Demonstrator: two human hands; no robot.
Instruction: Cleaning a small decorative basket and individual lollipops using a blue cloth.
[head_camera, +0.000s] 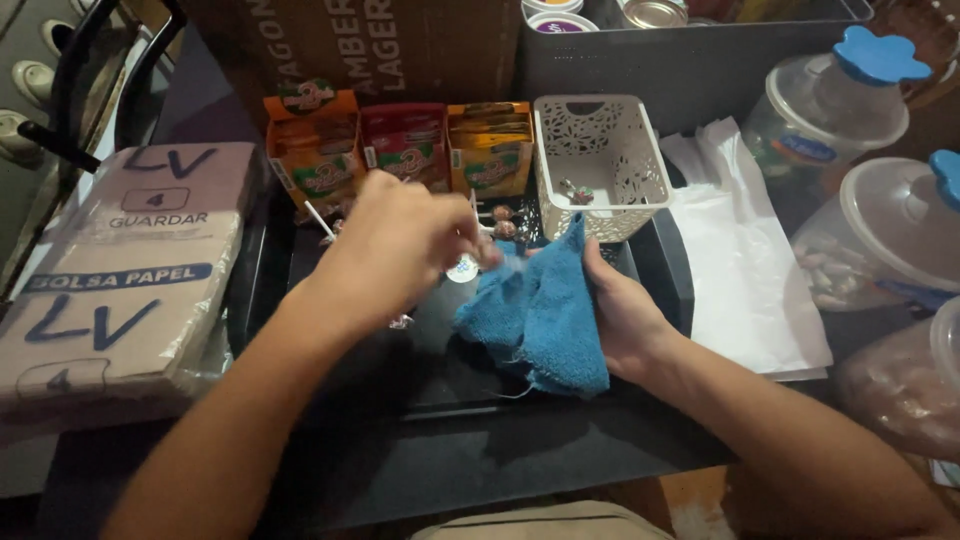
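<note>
two hands | right hand (625, 310) grasping blue cloth (545, 315) | left hand (395, 245) pinching lollipop (463, 266) beside cloth

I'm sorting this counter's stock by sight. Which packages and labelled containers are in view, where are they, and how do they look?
Three snack pouches: back row, orange, red, orange.
Wrapped paper bundle: left, flat, grey-brown, blue markings.
Cardboard box: behind pouches, brown.
Plastic jars: right, clear, blue lid knobs, blue labels.

A crumpled blue cloth (545, 310) draped over a dark tray (440, 380).
</note>
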